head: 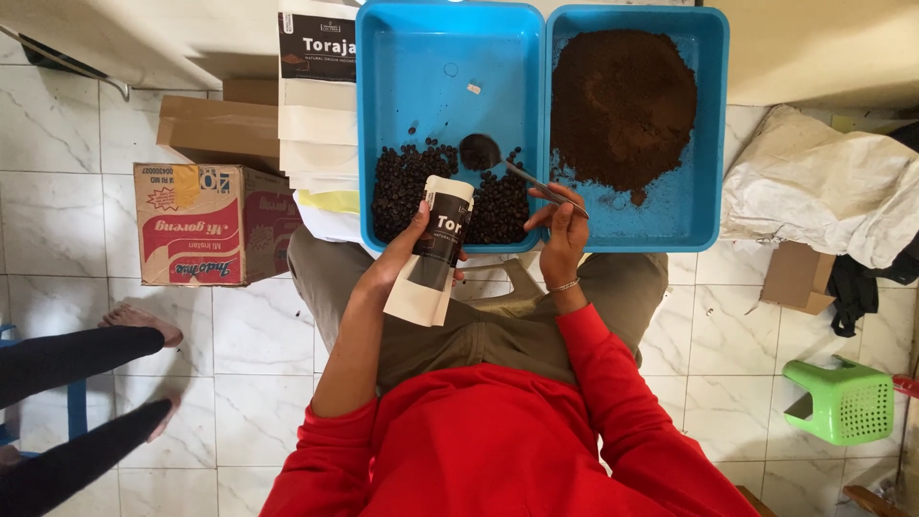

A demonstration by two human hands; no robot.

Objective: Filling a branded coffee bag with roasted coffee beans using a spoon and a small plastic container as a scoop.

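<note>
Your left hand (407, 251) grips the white pouch (433, 251) upright over the left blue tray (383, 115), while your right hand (563, 230) fingers pinch the spoon (498, 163) above the coffee beans (407, 187), so tip it carefully into the pouch mouth.

White marble-look tiled floor (258, 373), green plastic stool (842, 400), cardboard box (206, 225)

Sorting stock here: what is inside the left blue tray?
The left blue tray holds dark coffee beans heaped at its near end. The pouch in the left hand covers some beans.
</note>
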